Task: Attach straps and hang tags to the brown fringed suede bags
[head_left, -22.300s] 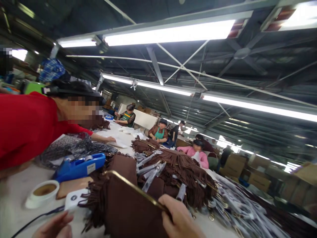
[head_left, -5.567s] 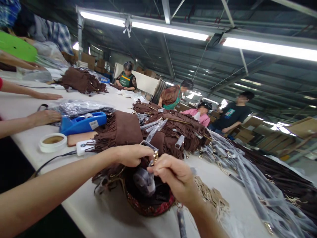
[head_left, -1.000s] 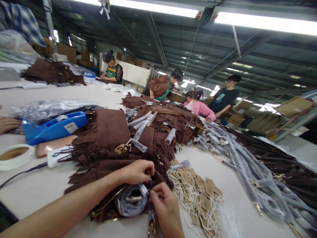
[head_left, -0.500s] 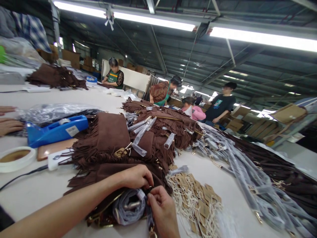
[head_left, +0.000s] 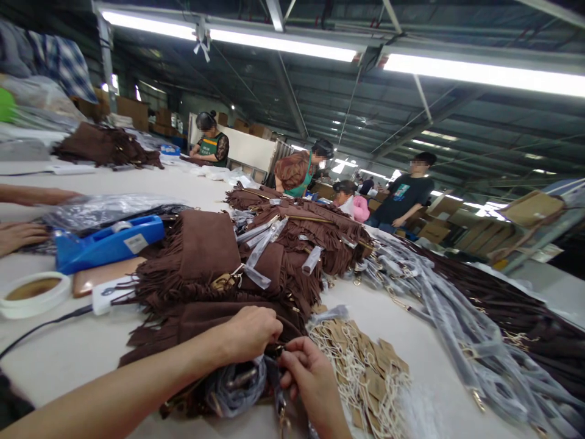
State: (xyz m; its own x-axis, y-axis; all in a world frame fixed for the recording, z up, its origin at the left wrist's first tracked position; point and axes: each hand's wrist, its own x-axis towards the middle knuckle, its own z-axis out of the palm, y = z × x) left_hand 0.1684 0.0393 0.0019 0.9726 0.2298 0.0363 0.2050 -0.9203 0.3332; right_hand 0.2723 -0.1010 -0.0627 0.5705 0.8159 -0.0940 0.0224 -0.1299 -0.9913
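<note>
A brown fringed bag lies in front of me, its near side partly hidden by my forearm. My left hand is closed at the bag's upper right corner, fingertips curled down and mostly hidden. Close beside it, my right hand pinches the upper end of a plastic-wrapped strap, by a small metal fitting. A gold clasp hangs from the strap's lower end. Under my left wrist, a coiled part in clear plastic sits against the bag.
More brown fringed bags are piled behind. Cardboard tags with white strings lie right of my hand, wrapped straps beyond. At left are a blue tape dispenser, a tape roll and another person's hands. Several people stand farther back.
My right hand has shifted slightly right and up, its fingers now more spread around the pinch. My left hand has turned knuckles-up. At left, another person's arm has reached over the plastic.
</note>
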